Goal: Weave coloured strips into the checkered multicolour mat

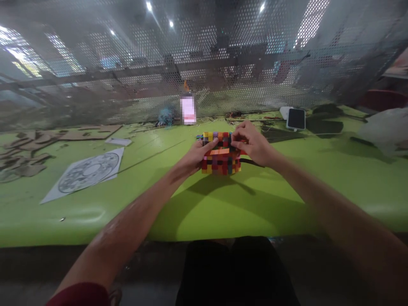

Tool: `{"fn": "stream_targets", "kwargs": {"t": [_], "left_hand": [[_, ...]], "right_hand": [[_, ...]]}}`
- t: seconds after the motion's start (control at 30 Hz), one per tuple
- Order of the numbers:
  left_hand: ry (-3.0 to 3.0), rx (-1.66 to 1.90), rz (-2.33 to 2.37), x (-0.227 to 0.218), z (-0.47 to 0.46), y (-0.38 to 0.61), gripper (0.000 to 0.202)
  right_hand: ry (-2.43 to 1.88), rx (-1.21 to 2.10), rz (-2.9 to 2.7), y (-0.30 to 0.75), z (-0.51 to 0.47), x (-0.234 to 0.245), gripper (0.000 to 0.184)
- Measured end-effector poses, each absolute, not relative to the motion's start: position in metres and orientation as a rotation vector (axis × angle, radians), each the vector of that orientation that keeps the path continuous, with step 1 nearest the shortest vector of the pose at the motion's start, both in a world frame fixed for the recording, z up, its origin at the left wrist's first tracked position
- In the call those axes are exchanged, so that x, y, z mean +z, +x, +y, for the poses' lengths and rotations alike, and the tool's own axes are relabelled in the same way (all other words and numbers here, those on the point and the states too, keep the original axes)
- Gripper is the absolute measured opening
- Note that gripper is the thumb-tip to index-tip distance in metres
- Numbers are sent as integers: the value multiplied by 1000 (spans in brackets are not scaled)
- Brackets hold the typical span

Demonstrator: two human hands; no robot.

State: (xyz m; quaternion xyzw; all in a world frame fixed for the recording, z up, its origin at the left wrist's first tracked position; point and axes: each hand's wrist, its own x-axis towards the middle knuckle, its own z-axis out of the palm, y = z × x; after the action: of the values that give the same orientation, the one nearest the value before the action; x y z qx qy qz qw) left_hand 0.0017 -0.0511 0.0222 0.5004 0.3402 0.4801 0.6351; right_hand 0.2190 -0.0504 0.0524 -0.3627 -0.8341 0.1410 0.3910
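Nearest the camera, dark-clothed legs are seen below the edge of the broad lime-green table point(223, 204), which fills the middle of the view and is backed by a perforated metal screen point(127, 63). On the left of the table a printed sheet with a circular pattern point(87, 172) is laid flat, with brown cardboard offcuts point(28, 153) beyond it; a phone point(296, 118) is seen well apart at the far right. At the table's centre, resting on its surface, a small basket woven of multicoloured strips point(221, 155) is held between both hands. The left hand point(194, 155) is closed against the basket's left side, thumb laid over the top rim. The right hand point(251, 144) is curled over the upper right edge, fingertips pinched on what looks like an orange strip point(219, 151), though the exact hold is blurred. A dark strip point(251, 162) trails from under that hand. The weaving step appears best served if the body is steadied firmly by the left hand while the strip is kept flat and drawn snug, without the neighbouring rows being buckled.
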Motion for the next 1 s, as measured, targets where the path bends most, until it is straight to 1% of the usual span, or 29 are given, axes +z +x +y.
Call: {"fn": "stream_targets", "kwargs": {"t": [0.23,0.57,0.63,0.83,1.0], "left_hand": [[1146,1037,763,21,-48,-3,29],[1106,992,738,17,-48,-7,27],[1105,1004,749,18,-49,-6,27],[1149,1055,778,25,-53,-2,27],[1260,1012,842,28,-55,-1,28]], "right_hand": [[-818,537,-2124,224,-53,63,27],[-759,630,-2174,229,-59,73,28],[-764,590,-2171,227,-60,72,27],[-812,380,-2153,219,-62,68,15],[-913,337,-2209,218,-61,63,15]]}}
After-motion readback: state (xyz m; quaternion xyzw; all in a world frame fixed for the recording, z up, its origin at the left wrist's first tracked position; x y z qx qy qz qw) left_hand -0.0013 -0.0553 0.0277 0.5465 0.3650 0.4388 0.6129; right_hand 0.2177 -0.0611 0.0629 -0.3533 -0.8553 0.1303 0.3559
